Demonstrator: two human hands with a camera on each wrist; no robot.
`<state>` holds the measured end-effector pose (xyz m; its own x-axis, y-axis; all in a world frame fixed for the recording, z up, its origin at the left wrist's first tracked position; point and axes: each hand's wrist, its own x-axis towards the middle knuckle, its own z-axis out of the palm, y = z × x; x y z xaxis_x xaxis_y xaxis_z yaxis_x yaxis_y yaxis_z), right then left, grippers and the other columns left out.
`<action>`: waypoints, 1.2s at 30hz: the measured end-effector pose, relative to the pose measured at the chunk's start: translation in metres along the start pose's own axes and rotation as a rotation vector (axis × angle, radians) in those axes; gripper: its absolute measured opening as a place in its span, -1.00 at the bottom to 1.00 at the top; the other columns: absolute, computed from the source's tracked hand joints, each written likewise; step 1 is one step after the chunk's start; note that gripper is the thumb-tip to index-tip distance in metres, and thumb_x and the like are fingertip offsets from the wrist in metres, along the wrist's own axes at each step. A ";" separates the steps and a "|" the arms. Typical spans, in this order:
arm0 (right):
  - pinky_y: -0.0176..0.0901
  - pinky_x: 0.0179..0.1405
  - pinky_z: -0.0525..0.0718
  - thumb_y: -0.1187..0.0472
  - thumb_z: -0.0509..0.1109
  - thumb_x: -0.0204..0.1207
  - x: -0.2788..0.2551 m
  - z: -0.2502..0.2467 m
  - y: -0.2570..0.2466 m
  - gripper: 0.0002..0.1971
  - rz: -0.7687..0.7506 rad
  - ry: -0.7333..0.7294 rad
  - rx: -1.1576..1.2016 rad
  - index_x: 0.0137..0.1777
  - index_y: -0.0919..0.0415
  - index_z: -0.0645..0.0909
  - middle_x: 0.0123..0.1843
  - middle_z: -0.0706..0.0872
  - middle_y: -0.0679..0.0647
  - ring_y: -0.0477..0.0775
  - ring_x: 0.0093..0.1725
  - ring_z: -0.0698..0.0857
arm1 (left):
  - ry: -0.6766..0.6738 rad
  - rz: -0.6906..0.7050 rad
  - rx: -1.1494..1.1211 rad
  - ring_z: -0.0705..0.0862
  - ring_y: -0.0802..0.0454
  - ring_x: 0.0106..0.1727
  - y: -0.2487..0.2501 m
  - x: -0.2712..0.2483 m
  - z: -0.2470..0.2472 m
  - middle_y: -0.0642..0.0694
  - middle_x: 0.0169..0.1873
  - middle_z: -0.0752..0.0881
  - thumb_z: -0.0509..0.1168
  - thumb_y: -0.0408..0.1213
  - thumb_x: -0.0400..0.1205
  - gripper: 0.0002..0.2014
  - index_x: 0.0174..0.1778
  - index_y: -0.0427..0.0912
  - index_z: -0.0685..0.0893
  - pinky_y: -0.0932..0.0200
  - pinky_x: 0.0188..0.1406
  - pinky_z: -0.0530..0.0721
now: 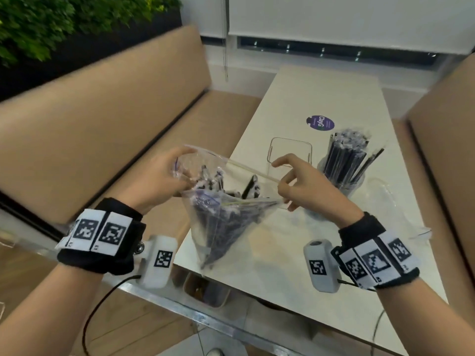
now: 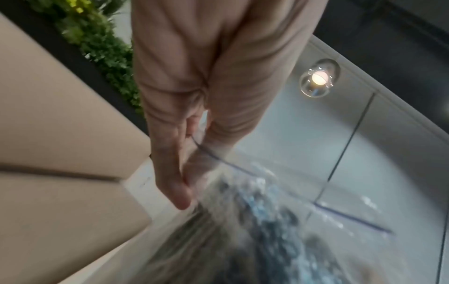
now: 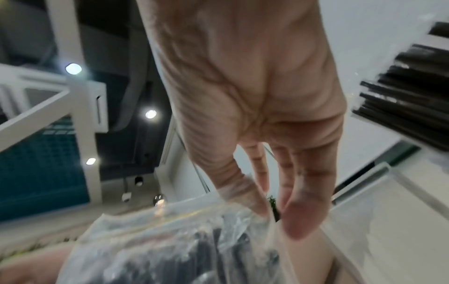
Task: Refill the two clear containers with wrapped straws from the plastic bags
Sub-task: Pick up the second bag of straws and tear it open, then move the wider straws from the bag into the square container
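Observation:
A clear zip bag (image 1: 221,217) full of wrapped black straws (image 1: 218,224) hangs in the air over the table's near left corner, its mouth pulled open. My left hand (image 1: 164,176) pinches the bag's left rim (image 2: 206,153). At the other side my right hand (image 1: 295,183) pinches the right rim (image 3: 255,207). Behind the bag stands a clear square container (image 1: 290,155) with nothing visible inside. To its right a round clear container (image 1: 344,176) is packed with upright wrapped black straws (image 1: 347,152). In both wrist views the bag is blurred.
The white table (image 1: 321,253) carries a round purple sticker (image 1: 320,123) and a flat clear plastic bag (image 1: 395,201) at its right edge. Tan bench seats (image 1: 102,119) flank the table on both sides. A small bin (image 1: 205,291) sits below the table's near edge.

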<state>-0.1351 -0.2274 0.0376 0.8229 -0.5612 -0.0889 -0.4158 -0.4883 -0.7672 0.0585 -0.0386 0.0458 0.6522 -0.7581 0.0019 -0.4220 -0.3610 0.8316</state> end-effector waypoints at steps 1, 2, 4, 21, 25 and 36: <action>-0.02 -0.12 0.68 0.42 0.35 0.45 -0.001 0.002 0.001 -0.46 -0.069 0.051 -0.142 0.40 0.02 0.43 0.00 0.61 0.09 0.14 -0.14 0.67 | -0.023 -0.013 -0.044 0.60 0.26 -0.39 -0.001 -0.001 0.002 -0.15 -0.28 0.60 0.37 -0.72 0.47 -0.40 0.34 -0.08 0.55 0.46 -0.50 0.66; -0.05 -0.02 0.62 0.45 0.36 0.40 -0.003 0.005 0.001 -0.39 -0.156 0.108 -0.262 0.44 0.02 0.41 0.08 0.53 0.09 0.13 -0.03 0.61 | -0.050 -0.029 -0.048 0.55 0.28 -0.47 -0.002 0.000 0.005 -0.10 -0.38 0.55 0.43 -0.70 0.43 -0.35 0.35 -0.04 0.53 0.49 -0.51 0.59; -0.06 0.07 0.58 0.53 0.34 0.33 -0.009 0.013 -0.003 -0.33 -0.356 0.194 -0.339 0.44 0.05 0.44 0.12 0.47 0.11 0.14 0.07 0.54 | -0.094 -0.084 -0.061 0.47 0.21 -0.51 -0.007 0.001 0.013 -0.04 -0.46 0.48 0.53 -0.63 0.35 -0.25 0.40 -0.02 0.50 0.39 -0.49 0.51; 0.09 0.04 0.79 -0.05 0.61 0.38 -0.025 0.030 -0.015 -0.29 0.155 -0.254 0.436 0.45 -0.35 0.31 0.48 0.35 -0.10 0.13 0.27 0.67 | -0.155 -0.103 -1.069 0.79 -0.15 -0.08 -0.006 -0.009 0.049 -0.27 -0.16 0.73 0.30 -0.83 0.31 -0.15 0.37 0.06 0.34 -0.04 -0.23 0.86; -0.11 -0.38 0.67 0.36 0.54 0.36 -0.018 0.056 -0.026 -0.67 -0.015 -0.012 0.378 0.02 0.01 0.57 0.04 0.68 0.07 -0.01 -0.35 0.62 | -0.140 -0.122 -0.867 0.81 0.06 -0.28 -0.017 -0.006 0.053 -0.24 -0.09 0.73 0.22 -0.93 0.40 -0.08 0.46 0.06 0.20 0.13 -0.33 0.82; -0.30 -0.32 0.38 0.68 0.26 0.21 -0.014 0.039 -0.020 -0.50 -0.296 0.005 0.291 0.00 0.11 0.50 -0.14 0.59 -0.22 -0.19 -0.14 0.55 | -0.178 0.167 -0.277 0.45 0.16 0.47 -0.058 -0.009 0.000 0.12 0.36 0.49 0.75 0.03 -0.10 0.01 0.27 0.08 0.43 0.14 0.51 0.39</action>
<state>-0.1227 -0.1836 0.0291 0.8882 -0.4288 0.1651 -0.0343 -0.4201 -0.9068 0.0772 -0.0106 -0.0023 0.4585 -0.8857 0.0735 -0.3112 -0.0825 0.9468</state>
